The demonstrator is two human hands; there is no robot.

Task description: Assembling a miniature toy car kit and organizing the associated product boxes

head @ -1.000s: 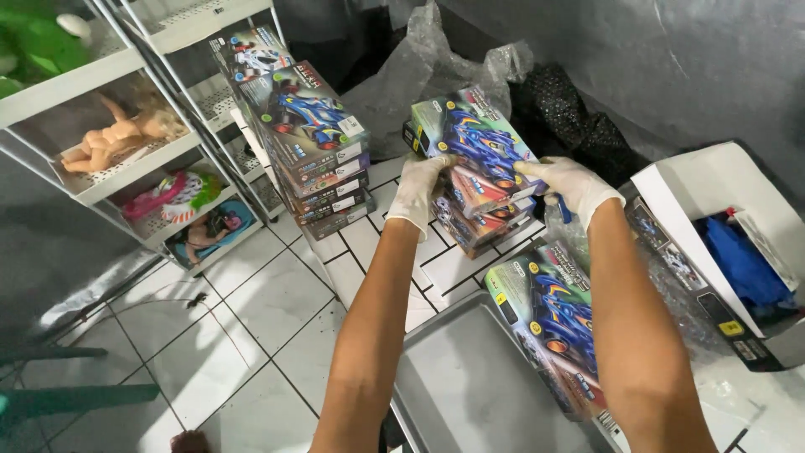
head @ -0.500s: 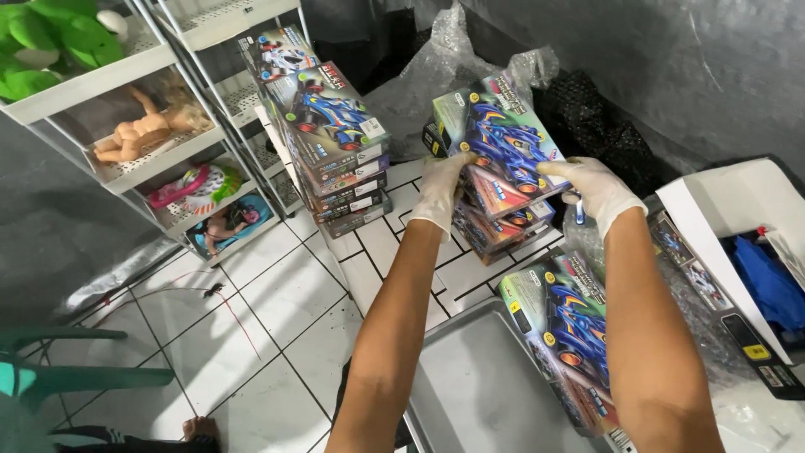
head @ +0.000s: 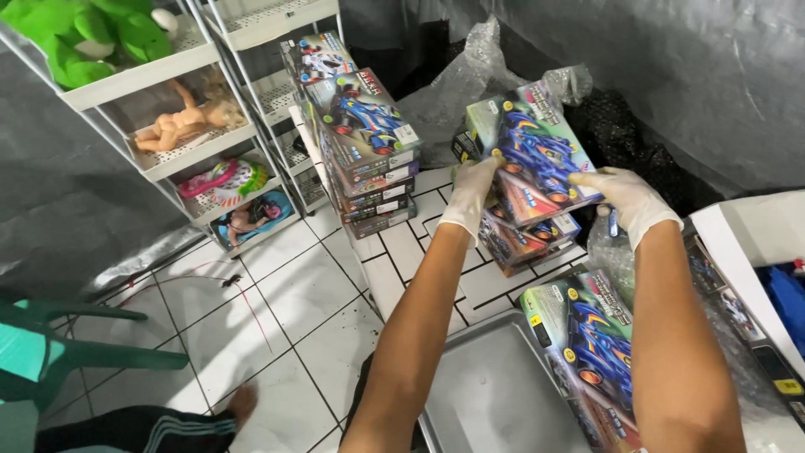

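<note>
L hand [head: 471,195] + R hand [head: 631,200] grip toy-car box [head: 530,151] over short box stack [head: 527,243]

Held stack [head: 527,180] between gloved fingers [head: 470,197]: roughly four toy-car boxes. Floor stack [head: 365,151] left of fingers: about six. One box [head: 587,352] below.

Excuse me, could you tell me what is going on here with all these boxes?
A person in white gloves is handling boxed toy cars. The left hand and right hand grip the two sides of one toy car box, held just above a short stack of boxes on the tiled floor. A taller stack stands beside a white shelf rack holding dolls and a green plush toy. More boxes lie near a metal tray.
</note>
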